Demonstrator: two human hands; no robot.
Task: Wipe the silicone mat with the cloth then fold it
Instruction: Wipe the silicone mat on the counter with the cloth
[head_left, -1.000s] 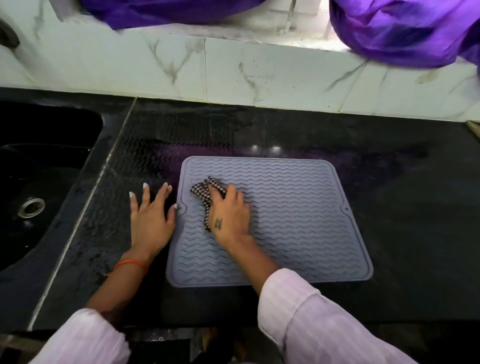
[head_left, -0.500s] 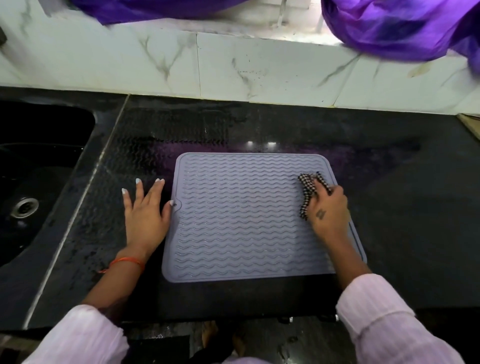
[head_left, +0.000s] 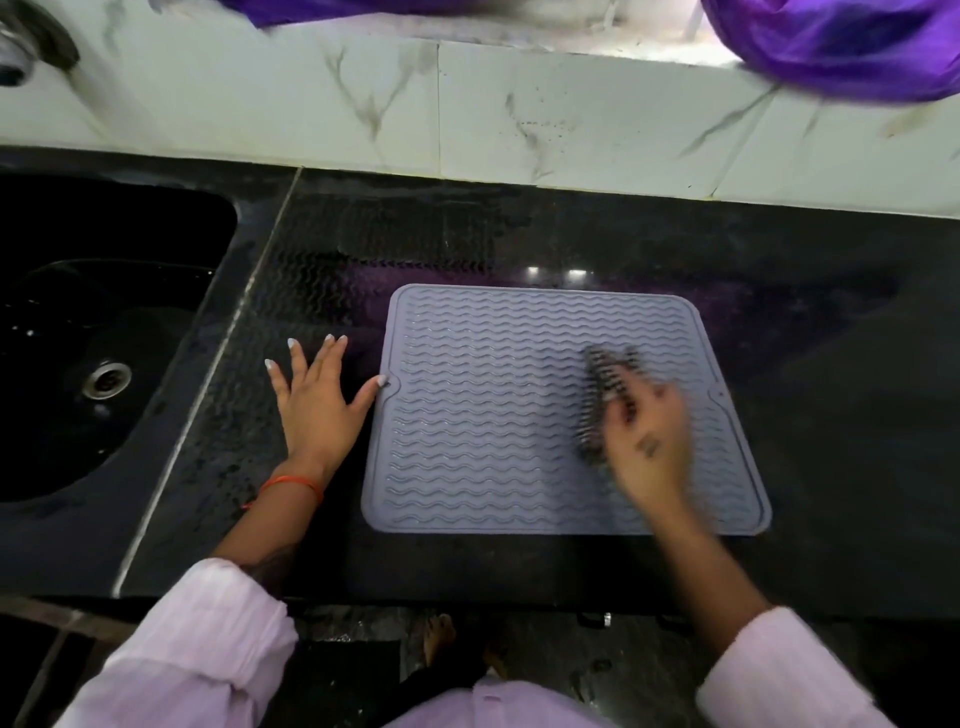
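A grey silicone mat (head_left: 498, 415) with wavy ridges lies flat on the black counter (head_left: 831, 415). My right hand (head_left: 647, 441) grips a bunched black-and-white checked cloth (head_left: 602, 400) and presses it on the right half of the mat; hand and cloth are blurred by motion. My left hand (head_left: 317, 405) lies flat with spread fingers on the counter just left of the mat, its thumb tip touching the mat's left edge by the small notch.
A black sink (head_left: 67, 332) with a metal drain is sunk into the counter at the left. A white marble backsplash (head_left: 519, 114) runs along the back, with purple fabric (head_left: 841, 47) hanging over its top right. The counter's front edge is close to my body.
My right hand swept the cloth from the mat's left side to its right edge, and now has come back a little toward the middle. The left hand stayed put.
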